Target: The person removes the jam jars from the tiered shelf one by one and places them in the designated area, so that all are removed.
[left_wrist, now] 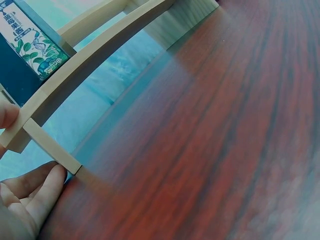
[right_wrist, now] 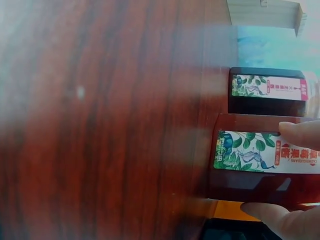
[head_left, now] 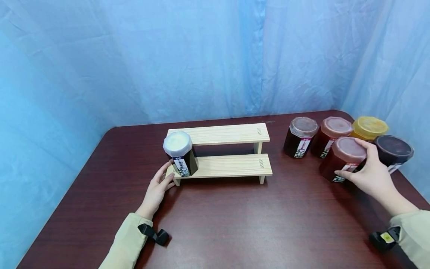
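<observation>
My right hand (head_left: 374,175) grips a dark red jam jar (head_left: 342,158) by its sides, thumb on the label side. In the right wrist view, the thumb and a finger (right_wrist: 272,215) lie along opposite sides of this jar (right_wrist: 250,190). At the left end of a two-step wooden stand (head_left: 231,166), my left hand (head_left: 156,190) touches the lower step with extended fingers. A dark jar with a whitish lid (head_left: 178,144) stands upright on that step beside the fingertips. The left wrist view has fingers (left_wrist: 50,187) by the stand's leg (left_wrist: 52,145); part of the hand is cut off.
Around the gripped jar stand a dark jar (head_left: 295,142), another red jar (head_left: 322,140), a yellow-lidded jar (head_left: 369,127) and a black-lidded jar (head_left: 394,147). They crowd the right side of the brown table (head_left: 235,216). Blue curtains (head_left: 201,56) hang behind.
</observation>
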Demonstrator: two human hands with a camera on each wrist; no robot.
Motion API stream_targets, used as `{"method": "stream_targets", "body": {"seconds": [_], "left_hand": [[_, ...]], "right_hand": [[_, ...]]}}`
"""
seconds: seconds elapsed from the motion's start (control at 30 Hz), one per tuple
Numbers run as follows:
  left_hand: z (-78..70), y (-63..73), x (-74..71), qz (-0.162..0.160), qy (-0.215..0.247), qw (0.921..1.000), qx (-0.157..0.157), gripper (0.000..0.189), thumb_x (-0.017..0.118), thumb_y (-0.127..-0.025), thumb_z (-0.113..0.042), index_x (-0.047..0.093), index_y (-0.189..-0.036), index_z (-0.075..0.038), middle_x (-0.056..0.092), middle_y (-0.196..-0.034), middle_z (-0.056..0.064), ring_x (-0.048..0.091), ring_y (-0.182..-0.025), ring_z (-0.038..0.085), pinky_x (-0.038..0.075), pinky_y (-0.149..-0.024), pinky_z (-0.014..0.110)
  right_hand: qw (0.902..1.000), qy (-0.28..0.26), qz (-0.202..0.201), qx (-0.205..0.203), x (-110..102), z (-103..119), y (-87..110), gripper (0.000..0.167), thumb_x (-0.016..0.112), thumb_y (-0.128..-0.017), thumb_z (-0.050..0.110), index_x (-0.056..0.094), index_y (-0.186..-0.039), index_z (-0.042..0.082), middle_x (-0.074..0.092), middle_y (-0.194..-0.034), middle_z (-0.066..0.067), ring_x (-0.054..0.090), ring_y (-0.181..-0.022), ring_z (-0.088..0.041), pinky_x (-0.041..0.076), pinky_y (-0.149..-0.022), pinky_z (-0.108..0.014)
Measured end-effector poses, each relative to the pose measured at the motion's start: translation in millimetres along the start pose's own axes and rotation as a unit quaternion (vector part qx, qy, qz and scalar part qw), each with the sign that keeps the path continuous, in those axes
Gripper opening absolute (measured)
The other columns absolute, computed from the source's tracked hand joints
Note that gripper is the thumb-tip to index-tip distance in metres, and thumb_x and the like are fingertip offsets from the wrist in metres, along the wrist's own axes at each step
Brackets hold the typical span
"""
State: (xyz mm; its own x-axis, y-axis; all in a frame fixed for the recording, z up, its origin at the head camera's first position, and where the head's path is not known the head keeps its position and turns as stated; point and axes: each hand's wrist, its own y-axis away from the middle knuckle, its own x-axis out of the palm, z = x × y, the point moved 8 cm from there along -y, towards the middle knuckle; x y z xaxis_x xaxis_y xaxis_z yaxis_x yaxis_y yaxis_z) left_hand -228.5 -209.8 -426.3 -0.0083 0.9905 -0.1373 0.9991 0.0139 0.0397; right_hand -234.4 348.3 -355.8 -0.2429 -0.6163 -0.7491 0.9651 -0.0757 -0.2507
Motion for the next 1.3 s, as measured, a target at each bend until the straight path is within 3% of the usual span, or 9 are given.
{"method": "stream_targets", "body": {"seconds": [0.33, 0.43, 0.53, 0.73, 0.87, 0.97, 1.1, 1.23, 1.3], "left_hand": [[-0.9, 0.2, 0.0, 0.003, -0.002, 1.0, 0.004, 0.05, 0.049, -0.099, -0.017, 0.034, -0.147, -0.018, 0.029, -0.152, 0.002, 0.043, -0.122, 0.009, 0.049, -0.087, 0.022], [-1.2, 0.5, 0.2, 0.003, -0.006, 1.0, 0.004, 0.05, 0.049, -0.099, -0.017, 0.034, -0.146, -0.019, 0.029, -0.152, 0.002, 0.045, -0.12, 0.007, 0.049, -0.088, 0.022], [-1.1, 0.2, 0.3, 0.003, -0.005, 1.0, 0.005, 0.05, 0.049, -0.099, -0.017, 0.034, -0.146, -0.019, 0.029, -0.152, 0.002, 0.044, -0.12, 0.007, 0.049, -0.088, 0.023], [0.3, -0.3, -0.6, -0.001, -0.009, 1.0, 0.003, 0.051, 0.051, -0.099, -0.019, 0.034, -0.146, -0.018, 0.03, -0.152, 0.004, 0.046, -0.118, 0.006, 0.049, -0.087, 0.023], [0.4, -0.9, -1.0, -0.003, -0.015, 0.9999, 0.003, 0.051, 0.051, -0.098, -0.02, 0.034, -0.147, -0.018, 0.029, -0.153, 0.004, 0.044, -0.12, 0.009, 0.049, -0.086, 0.021], [-0.1, -0.7, -0.8, -0.002, -0.016, 0.9999, 0.002, 0.051, 0.051, -0.099, -0.021, 0.034, -0.146, -0.019, 0.028, -0.153, 0.003, 0.042, -0.123, 0.012, 0.049, -0.087, 0.022], [-0.9, 0.1, 0.0, 0.001, -0.014, 0.9999, 0.002, 0.049, 0.05, -0.099, -0.02, 0.035, -0.146, -0.02, 0.027, -0.153, 0.002, 0.04, -0.126, 0.015, 0.048, -0.089, 0.023], [-1.8, 0.5, 0.6, 0.005, -0.012, 0.9999, 0.003, 0.049, 0.049, -0.099, -0.019, 0.035, -0.146, -0.02, 0.026, -0.154, 0.002, 0.039, -0.128, 0.015, 0.047, -0.09, 0.023], [-1.9, 0.5, 0.5, 0.005, -0.01, 0.9999, 0.002, 0.049, 0.049, -0.099, -0.019, 0.035, -0.146, -0.02, 0.026, -0.154, 0.002, 0.039, -0.128, 0.016, 0.047, -0.09, 0.023]], "right_hand": [[1.0, -0.003, 0.005, -0.003, 1.2, 0.2, 1.9, 0.099, 0.078, -0.076, 0.017, 0.011, -0.149, 0.008, 0.035, -0.129, -0.038, 0.041, -0.103, -0.057, 0.034, -0.079, -0.068], [1.0, 0.002, 0.006, -0.007, 1.6, -1.4, 2.4, 0.098, 0.077, -0.077, 0.017, 0.01, -0.149, 0.008, 0.036, -0.127, -0.038, 0.05, -0.091, -0.048, 0.044, -0.071, -0.046], [0.9999, 0.009, 0.003, -0.008, 1.4, -2.5, 2.5, 0.097, 0.076, -0.078, 0.016, 0.009, -0.148, 0.009, 0.038, -0.125, -0.037, 0.052, -0.084, -0.044, 0.034, -0.063, -0.028], [0.9999, 0.008, 0.0, -0.01, 2.6, -4.1, 3.8, 0.101, 0.076, -0.078, 0.015, 0.004, -0.148, 0.009, 0.04, -0.12, -0.039, 0.052, -0.079, -0.043, 0.035, -0.061, -0.025], [0.9996, -0.016, 0.003, -0.024, 2.5, -5.6, 5.1, 0.103, 0.077, -0.078, 0.014, 0.002, -0.148, 0.011, 0.04, -0.122, -0.039, 0.048, -0.086, 0.004, 0.031, -0.061, -0.002], [0.9991, -0.028, 0.009, -0.03, 3.2, -5.3, 5.8, 0.102, 0.076, -0.08, 0.013, 0.0, -0.149, 0.012, 0.038, -0.126, -0.039, 0.05, -0.095, 0.0, 0.026, -0.066, 0.005], [0.9992, -0.025, 0.011, -0.028, 3.9, -5.0, 6.9, 0.102, 0.075, -0.08, 0.014, 0.0, -0.149, 0.012, 0.038, -0.126, -0.039, 0.05, -0.103, -0.029, 0.025, -0.068, 0.007], [0.9982, -0.051, 0.012, -0.029, 4.0, -5.5, 7.0, 0.103, 0.076, -0.079, 0.012, 0.001, -0.149, 0.013, 0.038, -0.124, -0.04, 0.037, -0.091, 0.019, 0.029, -0.069, 0.006], [0.9967, -0.074, 0.014, -0.031, 4.3, -5.2, 6.6, 0.103, 0.076, -0.079, 0.008, 0.0, -0.149, 0.013, 0.037, -0.125, -0.041, 0.029, -0.087, 0.026, 0.032, -0.068, 0.005]]}}
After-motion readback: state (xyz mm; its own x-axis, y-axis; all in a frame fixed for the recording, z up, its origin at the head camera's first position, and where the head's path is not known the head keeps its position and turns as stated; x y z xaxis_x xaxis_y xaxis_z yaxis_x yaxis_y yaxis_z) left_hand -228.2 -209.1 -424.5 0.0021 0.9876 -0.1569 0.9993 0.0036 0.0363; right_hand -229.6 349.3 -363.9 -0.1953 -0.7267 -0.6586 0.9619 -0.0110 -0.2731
